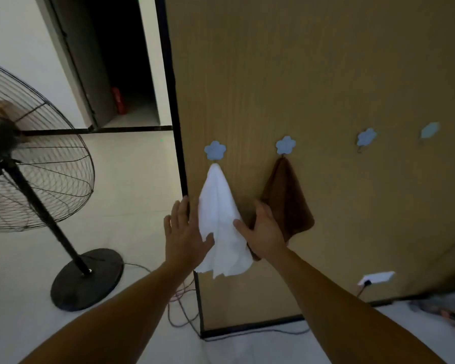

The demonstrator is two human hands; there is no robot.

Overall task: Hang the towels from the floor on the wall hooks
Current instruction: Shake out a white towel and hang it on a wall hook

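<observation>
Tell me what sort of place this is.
Likely an indoor test or work space, not a real bathroom: a wood-look panel with flower hooks stands on a pale floor, beside a big pedestal fan, loose cables and a dark doorway.

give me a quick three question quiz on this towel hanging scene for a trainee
1. True or false: the white cloth towel hangs from the leftmost blue flower-shaped wall hook.
2. Multiple choice: how many of the four blue hooks carry no towel? A) one B) two C) three
3. Short answer: what colour is the fleecy towel on the second hook from the left?

Key: 1 true. 2 B; the third hook and fourth hook are bare. 3 brown.
</observation>
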